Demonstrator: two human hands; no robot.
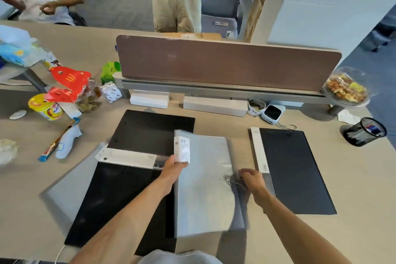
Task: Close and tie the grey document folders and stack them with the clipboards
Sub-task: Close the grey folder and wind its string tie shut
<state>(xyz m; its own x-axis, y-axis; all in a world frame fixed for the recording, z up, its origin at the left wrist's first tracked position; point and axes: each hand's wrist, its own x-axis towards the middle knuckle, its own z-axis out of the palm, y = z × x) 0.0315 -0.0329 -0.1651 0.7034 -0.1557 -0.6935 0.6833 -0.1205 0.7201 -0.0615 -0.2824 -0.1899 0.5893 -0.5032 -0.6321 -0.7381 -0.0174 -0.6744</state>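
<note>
Your left hand [174, 168] pinches the spine end of the grey folder [203, 182], fingers closed around the white label strip marked 20, and holds that edge lifted off the desk. Your right hand [251, 180] sits at the folder's right edge with fingers curled by the small metal clasp and string [230, 181]; motion blur hides whether it has the string pinched, so that cannot be told.

The folder lies in the middle of the desk [364, 178], between 2 black clipboards: its left side overlaps the one at left [120, 199], and the other [295, 169] lies just beside your right hand. A 2nd grey folder [68, 191] shows under the left clipboard, and a 3rd black board [152, 128] lies behind, toward the partition [227, 62].

The step looks like closing the cover before tying. Keep the spine steady with the left hand, lay the cover flat so its edges line up, then draw the string taut and wind it round the clasp, so that it does not slacken when you let go.

Room is tight sideways: the right clipboard's white label strip [259, 150] is close to your knuckles, so work the string toward you, where the desk is bare near the front edge. Bare desk also lies right of that clipboard, short of the mesh pen cup [364, 133]. Snack clutter [68, 83] crowds the far left.
</note>
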